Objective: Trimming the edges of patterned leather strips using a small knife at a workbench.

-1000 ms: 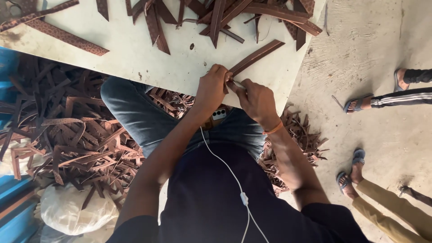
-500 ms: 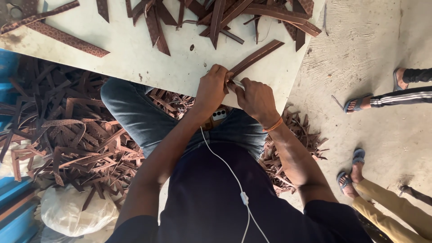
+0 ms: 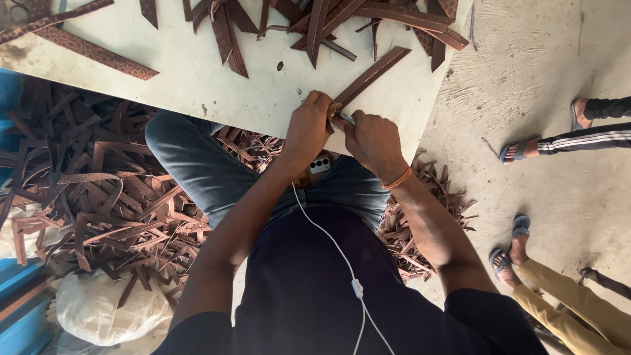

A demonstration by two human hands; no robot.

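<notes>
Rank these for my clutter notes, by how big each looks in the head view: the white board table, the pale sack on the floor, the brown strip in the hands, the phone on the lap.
1. white board table
2. pale sack
3. brown strip, long but narrow
4. phone, only partly visible

The left hand and right hand cover the strip's near end, so its full length is unsure.

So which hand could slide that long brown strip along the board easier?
Probably the left hand. Its fingers already pinch the near end of the long brown strip where it lies on the white board. The right hand looks busy gripping a small metal tool against that end.
</notes>
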